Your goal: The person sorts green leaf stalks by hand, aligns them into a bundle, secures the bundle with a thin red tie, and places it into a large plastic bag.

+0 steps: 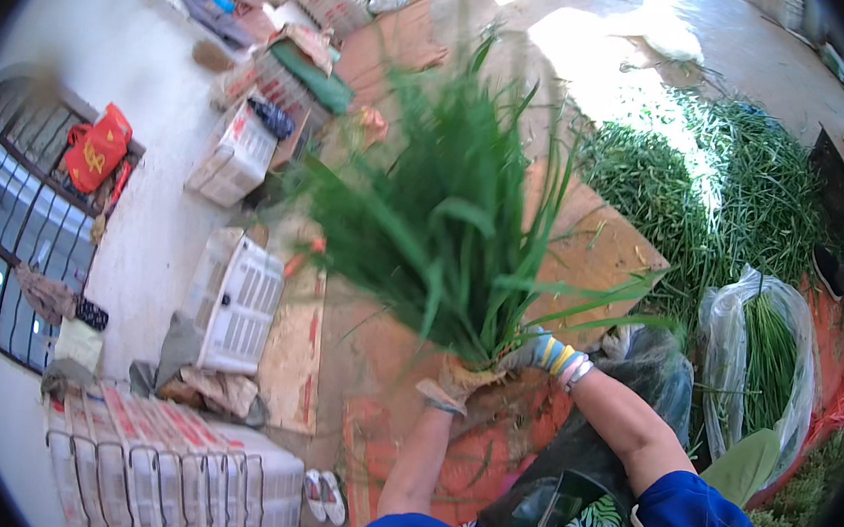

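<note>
A large bunch of long, flat green leaves (433, 227) stands up in front of me, its tips spread and blurred. My left hand (457, 383), in a worn, soiled glove, grips its base from the left. On the right side of the base, my right hand (538, 351) closes around the stems; its glove has grey, yellow and white bands at the cuff, and a bracelet (578, 375) circles the wrist. The lower stem ends are mostly hidden by the gloves. Beneath the hands lies orange-red sheeting (443, 453).
A heap of cut greens (707, 190) lies at the right. Nearer is a clear plastic bag (717, 380) holding green stalks (769, 362). White plastic crates (237, 307) line the left wall, with stacked crates (170, 475) and white shoes (326, 496) below. A person's shoe (829, 270) shows far right.
</note>
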Tool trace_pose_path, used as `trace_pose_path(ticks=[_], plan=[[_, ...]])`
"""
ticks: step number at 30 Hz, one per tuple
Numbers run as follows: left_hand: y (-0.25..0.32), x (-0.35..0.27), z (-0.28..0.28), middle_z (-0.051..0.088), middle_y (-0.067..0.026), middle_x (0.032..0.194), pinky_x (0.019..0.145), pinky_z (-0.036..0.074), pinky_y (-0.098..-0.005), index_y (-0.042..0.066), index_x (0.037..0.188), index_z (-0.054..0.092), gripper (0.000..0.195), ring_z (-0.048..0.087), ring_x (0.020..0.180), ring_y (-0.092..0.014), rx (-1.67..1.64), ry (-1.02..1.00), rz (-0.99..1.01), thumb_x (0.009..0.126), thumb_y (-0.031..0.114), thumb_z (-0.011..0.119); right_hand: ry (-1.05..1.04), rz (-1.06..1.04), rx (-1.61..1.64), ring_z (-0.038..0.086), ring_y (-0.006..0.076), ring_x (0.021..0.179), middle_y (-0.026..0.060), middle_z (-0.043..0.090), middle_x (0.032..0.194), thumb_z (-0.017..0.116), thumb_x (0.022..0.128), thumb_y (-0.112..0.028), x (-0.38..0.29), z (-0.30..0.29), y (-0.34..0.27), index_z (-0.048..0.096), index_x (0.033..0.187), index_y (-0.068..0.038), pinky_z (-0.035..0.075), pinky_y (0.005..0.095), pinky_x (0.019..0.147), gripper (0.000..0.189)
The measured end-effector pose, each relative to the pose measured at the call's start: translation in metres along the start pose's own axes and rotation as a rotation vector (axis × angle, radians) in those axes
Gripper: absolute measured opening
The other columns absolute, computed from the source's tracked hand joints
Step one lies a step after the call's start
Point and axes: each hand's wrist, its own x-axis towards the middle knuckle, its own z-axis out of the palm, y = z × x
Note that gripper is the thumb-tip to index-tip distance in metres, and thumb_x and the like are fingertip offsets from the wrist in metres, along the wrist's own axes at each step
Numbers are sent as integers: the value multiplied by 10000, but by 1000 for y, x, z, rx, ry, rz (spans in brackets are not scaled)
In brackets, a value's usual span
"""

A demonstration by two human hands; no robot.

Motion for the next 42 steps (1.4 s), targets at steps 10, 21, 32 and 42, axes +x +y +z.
trace_pose_path(ticks=[10,21,32,42], plan=[[87,-36,4,478,-161,1211,981,338,-445,-10,1409,103,1249,453,1156,-315,1066,223,49,463,327,845,-286,307,-237,608,206,863,68,656,964,659,783,-303,-21,44,-9,641,1018,-82,497,347,763,322],[109,-77,-37,258,-160,1451,1093,183,-425,47,1437,111,1118,233,1352,-256,302,295,482,615,331,813,33,-341,-1096,611,302,825,89,600,959,660,718,-185,-39,49,-100,623,1043,-113,504,381,669,334],[95,-99,-51,323,-178,1410,1087,209,-416,5,1414,178,967,298,1320,-288,629,409,306,699,311,754,84,-377,-1043,609,299,784,75,589,945,633,745,-182,-46,58,-75,629,851,-121,501,405,605,122],[66,-19,23,221,-244,1434,1099,131,-503,-62,1401,5,1134,176,1350,-390,1533,0,24,650,348,748,-35,-419,-664,616,275,768,125,620,978,632,778,-204,-64,50,-68,645,815,-48,500,349,666,161]])
